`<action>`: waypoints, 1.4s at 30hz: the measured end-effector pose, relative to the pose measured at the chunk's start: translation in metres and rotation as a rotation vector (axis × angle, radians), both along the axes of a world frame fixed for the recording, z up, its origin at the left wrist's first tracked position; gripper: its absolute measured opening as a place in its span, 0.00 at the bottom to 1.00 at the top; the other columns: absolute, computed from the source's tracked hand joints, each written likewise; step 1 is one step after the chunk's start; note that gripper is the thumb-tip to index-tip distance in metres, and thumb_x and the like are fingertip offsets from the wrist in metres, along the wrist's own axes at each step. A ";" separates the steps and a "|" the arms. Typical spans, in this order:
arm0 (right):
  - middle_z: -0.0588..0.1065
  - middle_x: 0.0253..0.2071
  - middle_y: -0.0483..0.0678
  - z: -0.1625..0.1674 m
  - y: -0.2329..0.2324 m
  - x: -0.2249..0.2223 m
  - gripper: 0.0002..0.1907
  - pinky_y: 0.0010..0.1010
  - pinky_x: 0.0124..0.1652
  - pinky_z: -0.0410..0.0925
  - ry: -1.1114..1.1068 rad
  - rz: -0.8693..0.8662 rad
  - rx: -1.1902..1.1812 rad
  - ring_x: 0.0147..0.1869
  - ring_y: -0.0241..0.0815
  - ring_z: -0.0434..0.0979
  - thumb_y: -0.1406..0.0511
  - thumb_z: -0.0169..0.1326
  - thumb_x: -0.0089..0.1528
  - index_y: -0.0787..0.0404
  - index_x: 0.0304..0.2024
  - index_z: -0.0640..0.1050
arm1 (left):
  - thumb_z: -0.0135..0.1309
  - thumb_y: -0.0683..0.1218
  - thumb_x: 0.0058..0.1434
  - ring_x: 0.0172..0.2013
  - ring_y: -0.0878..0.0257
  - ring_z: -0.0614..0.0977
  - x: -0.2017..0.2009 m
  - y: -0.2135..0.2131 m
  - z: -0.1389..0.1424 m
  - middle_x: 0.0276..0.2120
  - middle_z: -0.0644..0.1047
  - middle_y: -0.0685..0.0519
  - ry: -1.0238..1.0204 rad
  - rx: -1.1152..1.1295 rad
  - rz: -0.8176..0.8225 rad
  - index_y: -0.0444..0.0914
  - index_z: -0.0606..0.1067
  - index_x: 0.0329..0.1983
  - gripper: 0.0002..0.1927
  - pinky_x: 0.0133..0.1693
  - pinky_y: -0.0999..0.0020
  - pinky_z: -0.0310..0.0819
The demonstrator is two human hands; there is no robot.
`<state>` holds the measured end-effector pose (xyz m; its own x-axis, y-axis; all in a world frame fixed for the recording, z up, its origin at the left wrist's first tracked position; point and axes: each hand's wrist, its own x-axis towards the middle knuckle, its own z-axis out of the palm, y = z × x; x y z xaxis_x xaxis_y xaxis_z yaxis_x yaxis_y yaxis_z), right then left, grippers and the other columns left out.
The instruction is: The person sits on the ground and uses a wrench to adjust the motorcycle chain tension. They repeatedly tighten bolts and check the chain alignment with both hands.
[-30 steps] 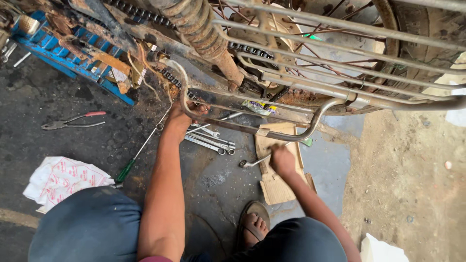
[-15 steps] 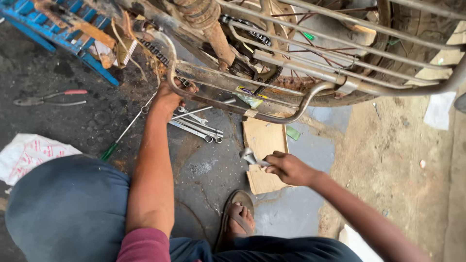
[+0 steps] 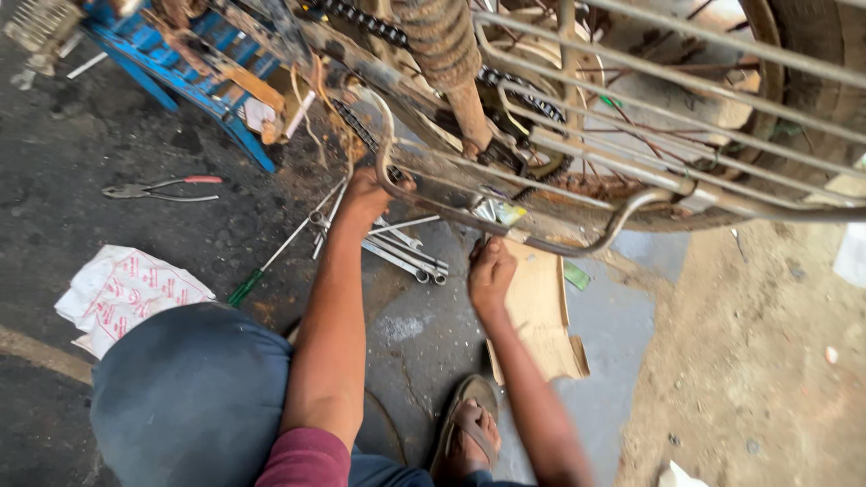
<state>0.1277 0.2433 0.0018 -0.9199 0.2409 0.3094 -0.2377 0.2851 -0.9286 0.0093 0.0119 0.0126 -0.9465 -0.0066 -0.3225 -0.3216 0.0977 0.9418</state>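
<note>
The left hand point(image 3: 365, 194) gripped the motorcycle's bent guard rail point(image 3: 541, 242) beside the chain, while the right hand point(image 3: 492, 271), closed just beneath it over the cardboard point(image 3: 539, 311), seemed mid-fastening, calling for steady bracing.

Roadside or open-floor motorcycle repair spot. Ground is oil-stained dark concrete point(image 3: 108, 162), giving way to bare dirt point(image 3: 749, 361) at 3 o'clock. Rusty spoked rear wheel with drive chain point(image 3: 361, 22) and coiled shock spring point(image 3: 442, 36) fills 12 o'clock. Loose steel spanners point(image 3: 406, 257) lie at centre; red-handled pliers point(image 3: 153, 189) at 10 o'clock; green-handled screwdriver point(image 3: 262, 271) nearby. Battered blue metal stand point(image 3: 180, 77) at 11 o'clock. Torn cardboard sheet point(image 3: 541, 316) serves as a mat.
</note>
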 end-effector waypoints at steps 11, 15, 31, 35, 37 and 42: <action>0.62 0.22 0.40 0.019 -0.085 -0.029 0.17 0.23 0.21 0.54 0.271 -0.334 -0.855 0.21 0.31 0.58 0.57 0.35 0.72 0.58 0.35 0.69 | 0.69 0.51 0.53 0.23 0.63 0.76 -0.007 -0.009 0.016 0.27 0.81 0.54 -0.007 -0.181 -0.026 0.38 0.81 0.38 0.15 0.27 0.64 0.70; 0.61 0.20 0.40 0.036 -0.081 -0.018 0.12 0.25 0.18 0.53 -0.006 -0.282 -0.614 0.19 0.32 0.56 0.65 0.38 0.69 0.57 0.30 0.68 | 0.71 0.52 0.54 0.28 0.66 0.79 -0.016 -0.013 0.019 0.29 0.82 0.54 -0.021 -0.307 -0.087 0.35 0.82 0.35 0.17 0.32 0.67 0.71; 0.54 0.14 0.39 0.059 -0.108 0.006 0.29 0.27 0.16 0.46 0.333 -0.318 -1.199 0.15 0.31 0.49 0.43 0.31 0.70 0.53 0.23 0.61 | 0.67 0.49 0.58 0.26 0.63 0.76 -0.009 -0.012 0.026 0.30 0.81 0.53 -0.090 -0.225 -0.092 0.33 0.81 0.41 0.16 0.28 0.65 0.69; 0.53 0.15 0.38 0.070 -0.117 0.007 0.26 0.27 0.17 0.46 -0.166 -0.206 -1.063 0.16 0.33 0.49 0.49 0.36 0.72 0.52 0.22 0.59 | 0.67 0.49 0.58 0.28 0.61 0.78 -0.009 -0.013 0.026 0.29 0.82 0.51 -0.102 -0.124 -0.102 0.32 0.82 0.42 0.16 0.28 0.64 0.69; 0.53 0.15 0.38 0.070 -0.120 0.001 0.25 0.28 0.17 0.46 -0.370 -0.131 -0.985 0.16 0.33 0.49 0.51 0.38 0.73 0.52 0.22 0.59 | 0.61 0.48 0.58 0.32 0.63 0.80 -0.016 -0.013 0.024 0.32 0.79 0.54 -0.085 -0.055 -0.074 0.39 0.76 0.49 0.16 0.32 0.65 0.77; 0.57 0.16 0.38 0.066 -0.115 -0.002 0.27 0.26 0.18 0.49 -0.249 -0.117 -1.316 0.17 0.33 0.51 0.45 0.35 0.72 0.52 0.24 0.65 | 0.66 0.45 0.59 0.36 0.61 0.79 -0.014 -0.014 0.002 0.35 0.79 0.53 -0.003 -0.267 -0.101 0.33 0.76 0.47 0.17 0.38 0.64 0.73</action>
<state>0.1253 0.1283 0.0677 -0.8711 0.3080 -0.3824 -0.0595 -0.8393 -0.5404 -0.0046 -0.0020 0.0150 -0.9459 0.0025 -0.3245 -0.3002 0.3736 0.8777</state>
